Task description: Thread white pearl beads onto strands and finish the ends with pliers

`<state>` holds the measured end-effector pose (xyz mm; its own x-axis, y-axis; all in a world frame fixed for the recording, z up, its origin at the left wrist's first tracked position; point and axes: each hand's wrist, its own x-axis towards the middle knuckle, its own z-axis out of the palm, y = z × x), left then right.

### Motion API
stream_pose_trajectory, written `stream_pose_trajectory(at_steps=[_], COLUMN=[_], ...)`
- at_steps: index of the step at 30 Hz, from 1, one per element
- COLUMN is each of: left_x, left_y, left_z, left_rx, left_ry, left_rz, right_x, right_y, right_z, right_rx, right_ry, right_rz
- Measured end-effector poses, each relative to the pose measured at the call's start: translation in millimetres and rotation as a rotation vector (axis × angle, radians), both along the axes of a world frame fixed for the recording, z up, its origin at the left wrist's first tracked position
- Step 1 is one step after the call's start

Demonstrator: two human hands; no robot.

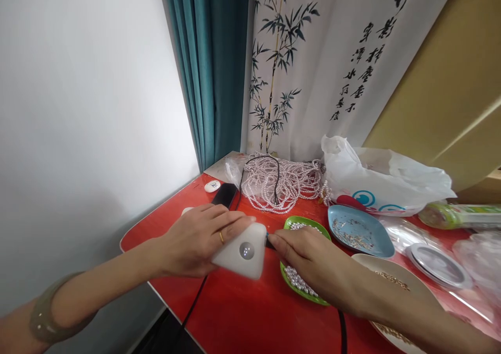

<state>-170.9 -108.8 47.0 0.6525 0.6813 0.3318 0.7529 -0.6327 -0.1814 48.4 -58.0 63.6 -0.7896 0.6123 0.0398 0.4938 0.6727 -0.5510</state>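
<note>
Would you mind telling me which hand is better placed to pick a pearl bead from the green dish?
Right. The right hand lies over the green dish of pearl beads, while the left hand grips the white wedge-shaped device.

Glossy red tabletop (242, 312); smooth matt white plastic device (242, 249); shiny pearly beads (282, 184); glossy green dish (303, 222); crinkled thin plastic bag (387, 179); teal cloth curtain (211, 67).
</note>
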Motion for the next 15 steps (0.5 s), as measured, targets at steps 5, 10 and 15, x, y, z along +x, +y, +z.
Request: stream_pose_trajectory(at_steps=[5, 10, 15], left_x=[2, -28, -75], left_y=[4, 13, 19], left_z=[0.9, -5.5, -47.3], left_rx=[-0.123, -0.259, -0.381], left_ry=[-0.001, -0.137, -0.323], left_rz=[0.021, 0.328, 0.878], right_x=[-1, 16, 50], right_y=[7, 29, 23], right_z=[-6.0, -6.0, -12.9], right_rx=[-0.236, -0.423, -0.380], right_ry=[0.061, 0.293, 0.341], right_rz=[0.012, -0.111, -0.358])
